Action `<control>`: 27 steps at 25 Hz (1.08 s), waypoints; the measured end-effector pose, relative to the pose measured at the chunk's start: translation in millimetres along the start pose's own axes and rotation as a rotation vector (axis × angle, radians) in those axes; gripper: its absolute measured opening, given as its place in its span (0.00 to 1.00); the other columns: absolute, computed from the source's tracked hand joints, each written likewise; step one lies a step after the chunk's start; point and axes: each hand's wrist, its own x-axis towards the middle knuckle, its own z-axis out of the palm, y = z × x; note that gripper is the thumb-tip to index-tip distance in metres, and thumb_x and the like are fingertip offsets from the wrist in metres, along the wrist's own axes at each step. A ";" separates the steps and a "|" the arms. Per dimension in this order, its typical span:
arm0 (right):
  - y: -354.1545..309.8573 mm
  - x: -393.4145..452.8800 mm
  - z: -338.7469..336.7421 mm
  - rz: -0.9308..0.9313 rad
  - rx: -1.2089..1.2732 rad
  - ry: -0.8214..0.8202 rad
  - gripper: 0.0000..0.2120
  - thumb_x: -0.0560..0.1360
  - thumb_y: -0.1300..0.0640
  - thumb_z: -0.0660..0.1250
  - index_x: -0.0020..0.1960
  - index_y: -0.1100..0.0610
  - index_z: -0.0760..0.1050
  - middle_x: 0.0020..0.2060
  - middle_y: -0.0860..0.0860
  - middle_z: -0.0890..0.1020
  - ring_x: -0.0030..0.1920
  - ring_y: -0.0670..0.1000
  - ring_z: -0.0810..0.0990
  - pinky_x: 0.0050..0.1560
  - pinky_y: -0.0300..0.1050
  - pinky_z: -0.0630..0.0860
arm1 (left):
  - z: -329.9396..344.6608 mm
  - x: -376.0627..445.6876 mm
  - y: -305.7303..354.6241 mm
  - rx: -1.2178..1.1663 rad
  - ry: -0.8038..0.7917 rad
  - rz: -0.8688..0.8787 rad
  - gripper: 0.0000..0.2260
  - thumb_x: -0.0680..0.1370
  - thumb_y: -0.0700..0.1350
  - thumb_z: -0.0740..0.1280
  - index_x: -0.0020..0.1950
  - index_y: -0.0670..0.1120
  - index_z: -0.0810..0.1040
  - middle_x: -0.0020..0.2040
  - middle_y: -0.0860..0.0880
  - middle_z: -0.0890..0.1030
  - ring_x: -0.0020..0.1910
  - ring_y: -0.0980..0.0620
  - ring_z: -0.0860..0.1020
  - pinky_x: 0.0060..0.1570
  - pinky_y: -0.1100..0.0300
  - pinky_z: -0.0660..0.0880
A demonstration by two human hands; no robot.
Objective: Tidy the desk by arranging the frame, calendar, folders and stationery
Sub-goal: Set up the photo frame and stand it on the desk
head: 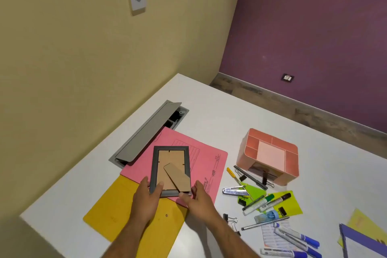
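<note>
1. Nearest the camera, both forearms reach in over the yellow folder (117,213), which lies flat at the near edge of the white surface (209,111).
2. The left hand (146,197) pinches the frame (170,168) at its near left corner, thumb on the back. The right hand (199,197) curls its fingers round the near right corner.
3. The frame is back side up, its cardboard stand (177,177) swung out, over the pink folder (209,165) that overlaps the yellow one.
4. To the right lies a heap of stationery: markers (266,203), a stapler (233,191), binder clips, pens. A purple folder (343,234) shows at the right edge.
5. Farther on stands the pink organizer (270,155), and beyond the folders an open cable hatch (146,134).
6. The step in hand looks like the frame: next it likely needs turning upright on its stand, clear of the folders, so they can be stacked.
</note>
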 end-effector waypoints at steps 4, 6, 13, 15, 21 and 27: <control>5.0 8.9 5.3 0.072 0.081 -0.033 0.19 0.78 0.52 0.67 0.62 0.51 0.61 0.62 0.45 0.72 0.59 0.45 0.71 0.46 0.24 0.71 | -0.6 2.9 7.2 -0.067 0.082 -0.028 0.26 0.80 0.48 0.66 0.75 0.41 0.65 0.71 0.41 0.72 0.67 0.41 0.72 0.63 0.49 0.72; 11.5 15.3 4.5 0.099 0.120 -0.004 0.29 0.76 0.50 0.68 0.71 0.56 0.60 0.68 0.49 0.72 0.62 0.47 0.72 0.51 0.31 0.72 | -0.9 7.9 6.1 -0.058 0.108 -0.070 0.24 0.78 0.46 0.69 0.71 0.39 0.70 0.67 0.41 0.76 0.64 0.41 0.75 0.60 0.49 0.74; 15.9 13.2 -15.4 0.172 0.648 0.187 0.16 0.80 0.60 0.63 0.66 0.59 0.68 0.48 0.57 0.83 0.45 0.58 0.82 0.43 0.46 0.79 | 3.3 10.1 17.5 -0.308 0.015 -0.186 0.12 0.77 0.45 0.70 0.54 0.37 0.79 0.44 0.42 0.79 0.42 0.46 0.74 0.37 0.54 0.72; 16.7 11.7 -20.9 0.226 0.764 0.272 0.10 0.80 0.59 0.62 0.60 0.59 0.74 0.47 0.61 0.85 0.46 0.61 0.85 0.43 0.49 0.83 | 8.5 5.6 23.7 -0.345 -0.031 -0.178 0.15 0.77 0.46 0.70 0.61 0.41 0.77 0.51 0.42 0.81 0.45 0.46 0.76 0.36 0.57 0.73; 14.4 3.7 -49.2 0.232 0.840 0.203 0.10 0.79 0.60 0.63 0.57 0.60 0.79 0.47 0.59 0.86 0.48 0.59 0.85 0.47 0.50 0.83 | 29.2 -0.9 35.7 -0.382 -0.142 -0.165 0.23 0.78 0.47 0.69 0.70 0.42 0.71 0.53 0.45 0.81 0.44 0.46 0.79 0.33 0.57 0.73; 6.6 -5.2 -55.3 -0.016 0.741 0.315 0.07 0.79 0.63 0.63 0.55 0.63 0.78 0.46 0.60 0.86 0.46 0.56 0.86 0.44 0.50 0.83 | 41.1 -8.8 57.5 -0.103 -0.068 0.055 0.21 0.78 0.53 0.67 0.69 0.46 0.73 0.62 0.47 0.79 0.56 0.50 0.78 0.52 0.55 0.79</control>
